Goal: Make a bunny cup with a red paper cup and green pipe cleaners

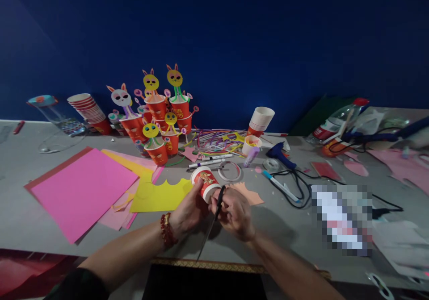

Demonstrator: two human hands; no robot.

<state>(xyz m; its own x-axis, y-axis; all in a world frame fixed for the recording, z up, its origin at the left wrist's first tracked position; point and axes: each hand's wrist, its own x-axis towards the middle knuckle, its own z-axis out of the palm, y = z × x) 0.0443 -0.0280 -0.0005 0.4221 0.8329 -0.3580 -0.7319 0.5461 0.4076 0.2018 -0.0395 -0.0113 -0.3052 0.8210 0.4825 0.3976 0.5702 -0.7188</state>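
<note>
A red and white paper cup (205,179) lies tilted in my left hand (193,210), whose fingers wrap its side, with the white rim toward the upper left. My right hand (236,213) grips black-handled scissors (219,203) at the cup's base end, and their blades point down toward the table's front edge. The right fingertips are close to the cup's bottom; whether they touch it I cannot tell. Under and beside the hands are a yellow paper sheet (164,195) with scalloped cuts and an orange paper scrap (248,193).
Several red cups with paper bunny figures (156,150) stand at the back left. Pink paper (87,188) lies at left. Behind are pipe cleaners (214,141), markers (211,162), a tape roll (229,171) and stacked cups (261,119). A blue glue gun (279,155) trails its cord at right.
</note>
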